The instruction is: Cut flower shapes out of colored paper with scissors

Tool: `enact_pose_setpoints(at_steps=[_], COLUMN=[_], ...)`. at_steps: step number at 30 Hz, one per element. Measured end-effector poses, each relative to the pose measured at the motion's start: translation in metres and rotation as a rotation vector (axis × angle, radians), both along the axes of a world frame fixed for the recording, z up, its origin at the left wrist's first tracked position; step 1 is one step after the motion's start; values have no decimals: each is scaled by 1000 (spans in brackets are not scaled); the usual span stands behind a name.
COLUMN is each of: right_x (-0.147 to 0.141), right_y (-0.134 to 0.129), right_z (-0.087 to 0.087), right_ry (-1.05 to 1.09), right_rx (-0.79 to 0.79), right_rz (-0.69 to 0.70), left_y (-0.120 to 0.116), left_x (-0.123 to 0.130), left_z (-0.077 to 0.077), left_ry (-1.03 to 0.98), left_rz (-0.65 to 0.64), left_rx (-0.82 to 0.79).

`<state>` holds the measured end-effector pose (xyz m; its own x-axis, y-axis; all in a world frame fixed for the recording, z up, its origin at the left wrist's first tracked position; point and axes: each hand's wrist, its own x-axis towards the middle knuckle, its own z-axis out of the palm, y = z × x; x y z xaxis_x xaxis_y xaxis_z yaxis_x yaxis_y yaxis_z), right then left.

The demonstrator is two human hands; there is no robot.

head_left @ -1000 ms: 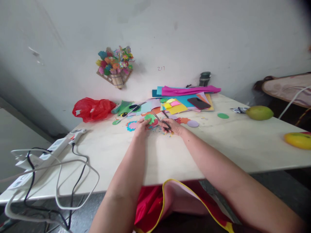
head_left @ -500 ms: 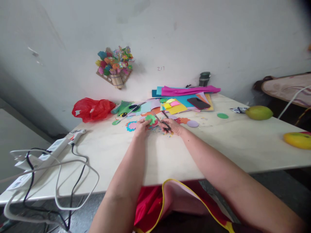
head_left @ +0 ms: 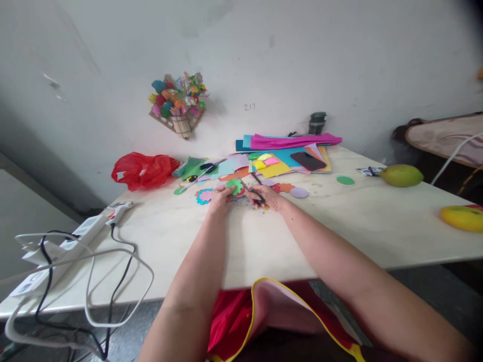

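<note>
Up on the wall, beyond and left of both grips: bamboo holder point(head_left: 181, 125), packed with multicoloured paper flowers point(head_left: 179, 98). Beyond left grip, off to the left: red bag point(head_left: 145, 171), crumpled; can't tell contents, bar a pale patch showing. Far beyond right grip, by the wall: dark jar point(head_left: 317, 123); can't tell contents.

Left grip point(head_left: 222, 195): narrow, pinching green flower point(head_left: 234, 186) at its near left edge, over the surface point(head_left: 256, 241). Right grip point(head_left: 266, 197): closed around black handles of scissors point(head_left: 259, 199), blades pointing away and left, close by green flower. Can't tell blade gap.

Just left of left grip: blue-edged scalloped cutout point(head_left: 205, 196). Under and around right grip: small scraps point(head_left: 262, 210). Just right of it: lilac disc point(head_left: 299, 192). Further right: green disc point(head_left: 345, 179), then green mango point(head_left: 402, 175). Beyond right grip: phone point(head_left: 308, 161) lying on coloured sheets point(head_left: 289, 160). Beyond left grip: spare scissors point(head_left: 207, 166).
</note>
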<state>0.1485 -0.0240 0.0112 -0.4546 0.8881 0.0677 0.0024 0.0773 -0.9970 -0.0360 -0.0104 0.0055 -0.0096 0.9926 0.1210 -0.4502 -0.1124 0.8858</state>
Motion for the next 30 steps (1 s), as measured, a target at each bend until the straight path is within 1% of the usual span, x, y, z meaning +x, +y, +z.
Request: enact_pose_setpoints(at_steps=[5, 8, 12, 16, 20, 23, 27, 30], right_x=[-1, -2, -4, -5, -5, -5, -6, -7], right_y=[1, 0, -1, 4, 7, 5, 1, -1], right_z=[1, 3, 5, 2, 0, 2, 8, 12], right_ry=[29, 39, 99, 157, 180, 175, 189, 198], right_rx=[9, -2, 6, 6, 14, 17, -1, -10], right_rz=[-53, -130, -206, -242, -270, -291, -329, -342], left_y=[0, 1, 1, -3, -7, -6, -2, 0], left_x=[0, 0, 0, 2, 3, 3, 3, 3], left_z=[-1, -2, -3, -1, 2, 1, -3, -4], left_ry=[11, 57, 144, 207, 294, 334, 338, 337], left_rz=[-20, -61, -71, -112, -125, -159, -194, -194], left_rx=[4, 4, 21, 46, 53, 66, 74, 66])
